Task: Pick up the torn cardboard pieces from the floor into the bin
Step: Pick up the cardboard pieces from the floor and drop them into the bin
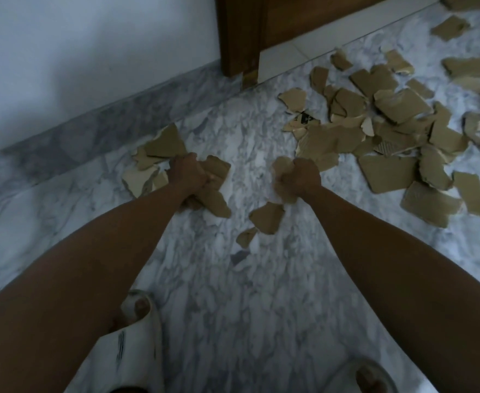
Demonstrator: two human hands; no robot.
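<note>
Two white slippers (131, 344) stand nearest on the marble floor (233, 307). Beyond, the left hand (188, 173) grips a cardboard piece (214, 194) running lengthwise toward the viewer; the right hand (301, 177) clutches crumpled scraps (280, 168). Farther right, torn cardboard pieces (389, 129) lie scattered flat before a wooden door (239, 35).

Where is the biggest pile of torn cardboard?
The big pile lies on the marble floor, ahead and right of the right hand, near the wooden door.
</note>
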